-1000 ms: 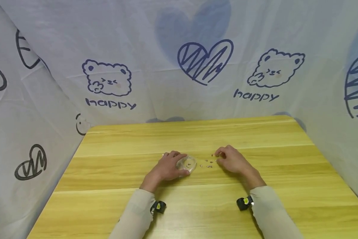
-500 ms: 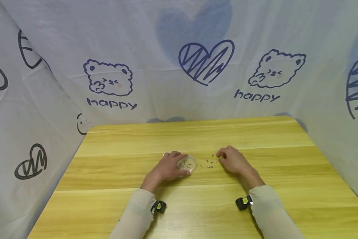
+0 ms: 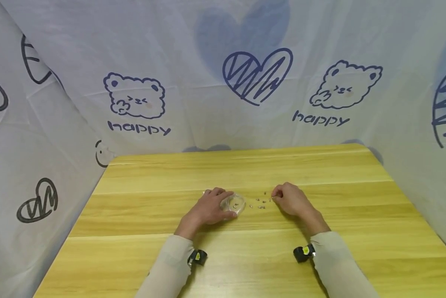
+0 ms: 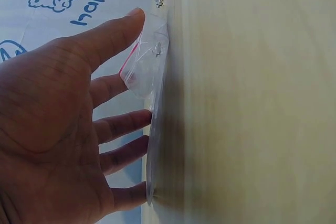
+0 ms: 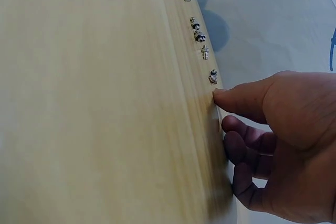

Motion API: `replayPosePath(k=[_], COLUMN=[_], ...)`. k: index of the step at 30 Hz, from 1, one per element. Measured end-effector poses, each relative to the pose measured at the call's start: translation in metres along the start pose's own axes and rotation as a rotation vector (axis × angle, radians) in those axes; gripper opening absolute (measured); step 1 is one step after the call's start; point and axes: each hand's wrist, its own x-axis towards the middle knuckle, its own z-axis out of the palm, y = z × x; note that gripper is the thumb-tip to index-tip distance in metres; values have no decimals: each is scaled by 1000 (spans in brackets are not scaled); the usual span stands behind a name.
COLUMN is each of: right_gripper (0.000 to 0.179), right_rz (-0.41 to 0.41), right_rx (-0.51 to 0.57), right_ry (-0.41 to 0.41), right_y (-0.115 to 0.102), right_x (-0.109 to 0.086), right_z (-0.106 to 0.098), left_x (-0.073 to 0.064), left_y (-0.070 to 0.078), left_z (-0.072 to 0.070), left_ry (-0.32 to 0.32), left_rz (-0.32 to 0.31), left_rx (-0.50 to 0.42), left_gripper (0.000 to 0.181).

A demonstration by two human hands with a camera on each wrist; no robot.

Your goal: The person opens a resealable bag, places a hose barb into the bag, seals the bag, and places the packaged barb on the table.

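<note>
A clear plastic zip bag (image 3: 240, 203) with a red seal line lies under my left hand (image 3: 210, 207). In the left wrist view, spread, nearly straight fingers press the bag (image 4: 137, 80) and the thumb stays by its raised mouth. A few small metal fittings (image 3: 235, 205) show inside the bag. Several loose silver metal fittings (image 5: 205, 52) are scattered on the table between bag and right hand. My right hand (image 3: 290, 199) pinches one small metal fitting at its fingertips, mostly hidden by them. Its other fingers are curled in the right wrist view.
The yellow wood-grain table (image 3: 230, 256) extends around both hands. Behind it hangs a white cloth (image 3: 193, 111) printed with bears and hearts, and more cloth hangs at both sides. Each wrist wears a small black camera (image 3: 303, 253).
The right thumb and finger have closed together on a fitting at the right end of the scatter, and the hand has shifted slightly right. The left hand and bag stay put.
</note>
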Motion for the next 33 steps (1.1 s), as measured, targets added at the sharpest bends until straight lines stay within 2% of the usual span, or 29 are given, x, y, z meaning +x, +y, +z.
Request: replayPosePath(k=[6, 12, 18, 33], right_gripper=[12, 14, 14, 9], right_rz=[2, -31, -70, -148], right_rx=[7, 55, 124, 131], right_ry=[-36, 8, 53, 64], right_y=[1, -2, -15, -46], right_x=[0, -1, -1, 2], right_z=[1, 2, 5, 20], left_x=[1, 1, 1, 0], left_y=[0, 0, 2, 0], left_z=[0, -1, -2, -2], left_ry=[-5, -7, -4, -5], left_rz=[-2, 0, 4, 4], left_rx=[9, 12, 8, 4], left_gripper=[73, 73, 73, 73])
